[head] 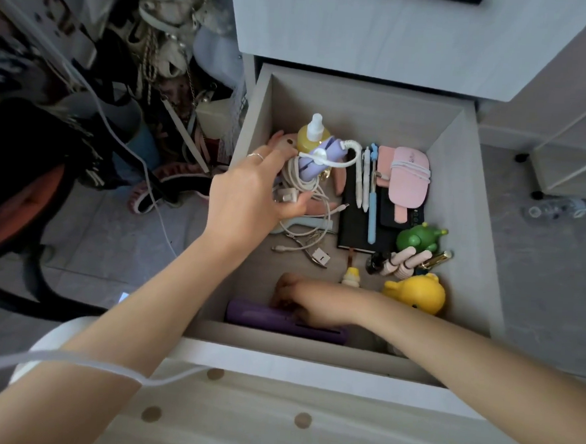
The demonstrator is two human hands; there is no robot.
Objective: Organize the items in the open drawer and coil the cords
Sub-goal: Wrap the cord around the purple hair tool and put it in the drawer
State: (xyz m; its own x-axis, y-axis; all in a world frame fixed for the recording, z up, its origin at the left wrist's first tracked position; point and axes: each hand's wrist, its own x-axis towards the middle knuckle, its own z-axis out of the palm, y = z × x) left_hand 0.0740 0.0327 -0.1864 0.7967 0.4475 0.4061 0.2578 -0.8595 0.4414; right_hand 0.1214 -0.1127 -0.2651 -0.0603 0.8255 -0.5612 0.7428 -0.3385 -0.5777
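Left hand (252,188) grips cords (296,179) by bottle (308,137); right hand (305,301) at purple case (258,317), unclear.

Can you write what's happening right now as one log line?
left hand: grips white cord bundle | right hand: on purple case, grip unclear | drawer: open, cluttered

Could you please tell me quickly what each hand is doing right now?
Left hand: grips the white cord.
Right hand: curled over the purple case; grip cannot be told.
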